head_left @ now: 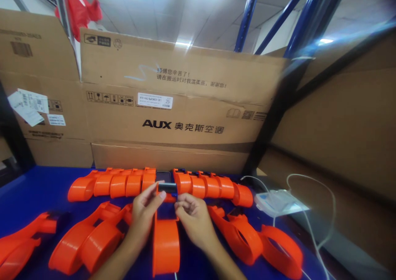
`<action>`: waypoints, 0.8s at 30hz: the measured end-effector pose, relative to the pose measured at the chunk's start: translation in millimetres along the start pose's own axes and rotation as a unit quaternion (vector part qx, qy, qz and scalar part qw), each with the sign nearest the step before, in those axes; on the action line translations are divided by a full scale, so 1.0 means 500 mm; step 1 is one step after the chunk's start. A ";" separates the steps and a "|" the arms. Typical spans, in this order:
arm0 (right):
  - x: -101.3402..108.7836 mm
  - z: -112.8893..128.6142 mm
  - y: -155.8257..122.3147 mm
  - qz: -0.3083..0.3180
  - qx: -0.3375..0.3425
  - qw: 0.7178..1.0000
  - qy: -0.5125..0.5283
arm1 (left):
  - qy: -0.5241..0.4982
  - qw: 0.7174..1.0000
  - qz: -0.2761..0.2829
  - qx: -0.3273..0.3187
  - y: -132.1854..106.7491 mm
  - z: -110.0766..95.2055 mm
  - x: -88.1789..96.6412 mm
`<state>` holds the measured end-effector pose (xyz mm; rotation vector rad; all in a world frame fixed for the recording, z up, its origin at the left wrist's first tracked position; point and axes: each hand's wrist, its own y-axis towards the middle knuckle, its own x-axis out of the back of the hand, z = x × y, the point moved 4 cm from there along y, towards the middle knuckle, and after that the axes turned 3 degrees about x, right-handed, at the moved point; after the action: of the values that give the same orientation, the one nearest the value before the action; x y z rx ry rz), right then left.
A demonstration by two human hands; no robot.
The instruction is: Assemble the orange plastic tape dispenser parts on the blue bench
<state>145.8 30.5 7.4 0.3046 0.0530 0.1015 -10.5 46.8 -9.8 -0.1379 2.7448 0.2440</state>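
An orange plastic tape dispenser lies in front of me, its round end toward me and its head between my hands. A dark strip with a toothed edge crosses that head. My left hand grips the left side of the head, thumb pressed by the strip. On the right side, my right hand is closed with fingertips pinched by a small blue part. Whether that hand holds the blue part or the dispenser's edge is hard to make out.
Several more orange dispensers stand in a back row, left and right. Others lie nearer, left and right. A dark flat rectangle sits behind my hands. A white cable trails by a pale case. Cardboard walls the back.
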 end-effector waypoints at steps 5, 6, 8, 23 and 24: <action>0.003 -0.002 0.007 0.009 0.003 0.999 -0.036 | 0.004 1.000 0.010 0.004 0.002 0.003 0.000; 0.004 -0.004 0.008 0.011 0.003 0.999 -0.041 | 0.005 1.000 0.010 0.003 0.002 0.004 0.000; 0.006 -0.007 0.009 0.016 0.006 0.998 -0.052 | 0.008 1.000 0.007 -0.002 0.001 0.004 -0.001; -0.002 -0.007 0.006 -0.014 0.003 1.000 0.006 | -0.046 0.998 0.001 0.032 -0.006 -0.017 -0.009; -0.002 -0.008 0.006 -0.018 0.001 1.000 0.014 | -0.059 0.997 -0.005 0.039 -0.009 -0.021 -0.011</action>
<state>144.5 34.3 4.2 0.3034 0.0855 0.0705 -8.4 40.7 1.2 -0.1115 2.6316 0.1365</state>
